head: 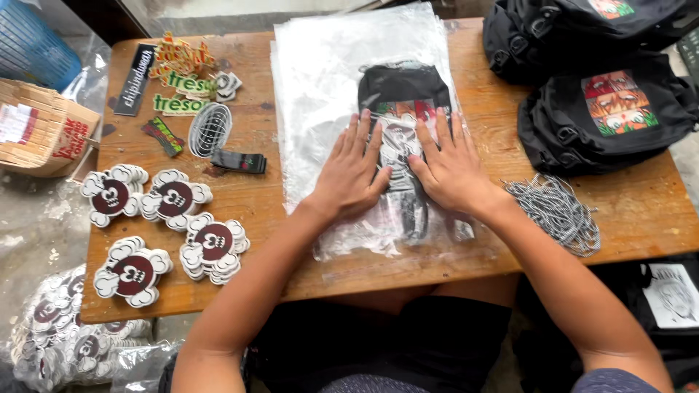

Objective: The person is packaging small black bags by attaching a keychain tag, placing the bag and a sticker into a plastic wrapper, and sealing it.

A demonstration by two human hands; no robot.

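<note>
A black bag with a colourful printed patch point(405, 94) lies inside a clear plastic sleeve point(320, 87) on top of a stack of such sleeves, in the middle of the wooden table point(247, 204). My left hand point(351, 171) presses flat on the sleeve, fingers spread, left of the bag's middle. My right hand point(448, 166) presses flat beside it, on the right half of the bag. Neither hand grips anything.
Stacks of die-cut skull stickers point(175, 200) and other stickers point(182, 80) cover the table's left part. A bundle of striped cords point(557, 211) lies at the right. Black printed bags point(611, 102) are piled at the back right. A cardboard box point(44, 131) sits off the left edge.
</note>
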